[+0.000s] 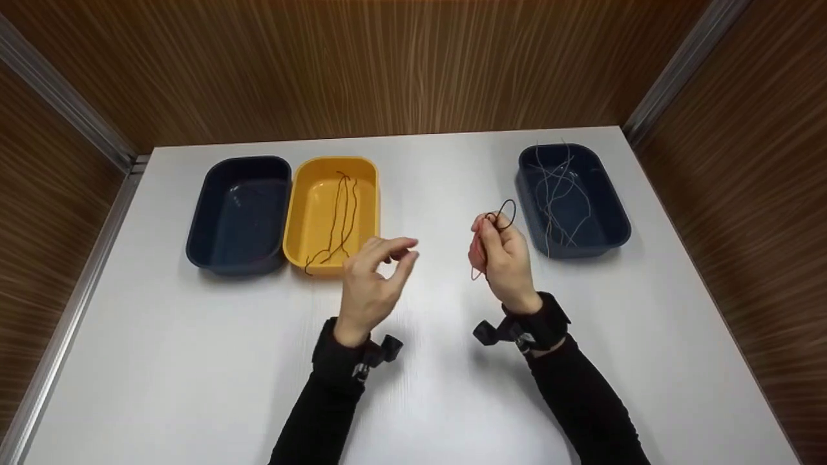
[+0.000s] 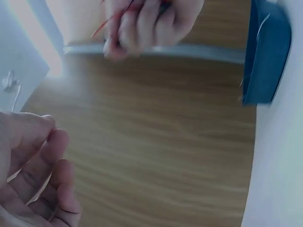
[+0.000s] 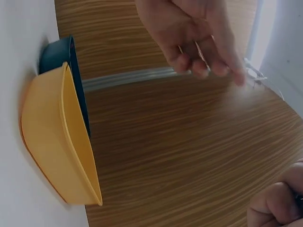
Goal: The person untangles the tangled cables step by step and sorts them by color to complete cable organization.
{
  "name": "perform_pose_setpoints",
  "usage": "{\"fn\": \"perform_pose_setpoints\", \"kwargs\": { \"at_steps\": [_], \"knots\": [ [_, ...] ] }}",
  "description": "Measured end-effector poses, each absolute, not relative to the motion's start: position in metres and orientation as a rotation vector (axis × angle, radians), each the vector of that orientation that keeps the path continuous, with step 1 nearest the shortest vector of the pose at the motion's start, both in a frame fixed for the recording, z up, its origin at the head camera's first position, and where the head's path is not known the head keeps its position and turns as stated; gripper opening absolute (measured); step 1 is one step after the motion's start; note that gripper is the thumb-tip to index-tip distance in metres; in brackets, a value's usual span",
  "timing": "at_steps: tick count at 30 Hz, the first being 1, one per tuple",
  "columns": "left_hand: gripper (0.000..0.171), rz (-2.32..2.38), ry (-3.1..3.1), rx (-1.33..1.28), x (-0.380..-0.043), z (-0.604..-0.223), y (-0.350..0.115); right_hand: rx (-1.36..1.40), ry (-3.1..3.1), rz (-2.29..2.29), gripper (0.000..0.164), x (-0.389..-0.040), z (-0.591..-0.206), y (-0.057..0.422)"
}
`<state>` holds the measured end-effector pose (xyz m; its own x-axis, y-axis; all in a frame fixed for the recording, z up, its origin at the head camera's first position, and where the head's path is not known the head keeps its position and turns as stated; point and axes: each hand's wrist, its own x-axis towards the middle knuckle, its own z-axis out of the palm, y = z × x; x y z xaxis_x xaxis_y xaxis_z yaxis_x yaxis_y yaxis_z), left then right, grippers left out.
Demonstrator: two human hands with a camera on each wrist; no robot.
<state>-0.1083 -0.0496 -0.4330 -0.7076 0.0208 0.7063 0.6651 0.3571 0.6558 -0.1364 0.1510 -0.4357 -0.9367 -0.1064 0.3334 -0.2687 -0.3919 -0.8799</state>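
My right hand [image 1: 507, 265] grips a small bunch of thin wires above the table. A black wire [image 1: 515, 210] loops out beyond the thumb and fingertips, and a red wire [image 1: 474, 276] sticks out below the fingers. How many wires lie inside the grip is hidden. To the left, my left hand [image 1: 371, 284] is raised near the front right corner of a yellow bin [image 1: 290, 219]. Its fingers are bent loosely, the thumb a little apart from the index fingertip, and nothing shows between them. Several dark wires [image 1: 334, 219] lie in the yellow bin.
A dark blue bin [image 1: 200, 219] stands left of the yellow one, close against it. At the right is another dark blue bin [image 1: 620, 219] with several thin grey wires [image 1: 548, 200], some reaching over its rim. Wood-patterned panels [image 1: 413, 64] enclose the white table [image 1: 161, 361].
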Motion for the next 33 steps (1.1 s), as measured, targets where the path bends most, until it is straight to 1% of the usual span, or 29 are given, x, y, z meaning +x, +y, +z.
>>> {"fn": "perform_pose_setpoints", "kwargs": {
  "at_steps": [6,14,21,25,29,33],
  "knots": [
    [0.015,-1.334,-1.985,-0.704,-0.104,-0.439,-0.025,0.596,-1.849,2.436,0.02,-0.125,-0.441,0.134],
    [0.011,-1.278,-1.999,-0.723,-0.104,-0.444,-0.021,0.6,-1.929,2.437,0.016,-0.12,-0.446,0.123],
    [0.006,-1.215,-2.014,-0.75,-0.105,-0.445,-0.023,0.628,-1.883,2.512,0.018,-0.118,-0.449,0.122],
    [0.001,-1.178,-2.005,-0.798,-0.105,-0.445,-0.024,0.597,-1.797,2.63,0.019,-0.12,-0.449,0.123],
    [0.003,-1.199,-1.986,-0.826,-0.105,-0.445,-0.024,0.537,-1.652,2.752,0.02,-0.121,-0.448,0.125],
    [0.008,-1.281,-1.97,-0.814,-0.104,-0.443,-0.024,0.558,-1.588,2.791,0.022,-0.122,-0.446,0.126]
  ]
}}
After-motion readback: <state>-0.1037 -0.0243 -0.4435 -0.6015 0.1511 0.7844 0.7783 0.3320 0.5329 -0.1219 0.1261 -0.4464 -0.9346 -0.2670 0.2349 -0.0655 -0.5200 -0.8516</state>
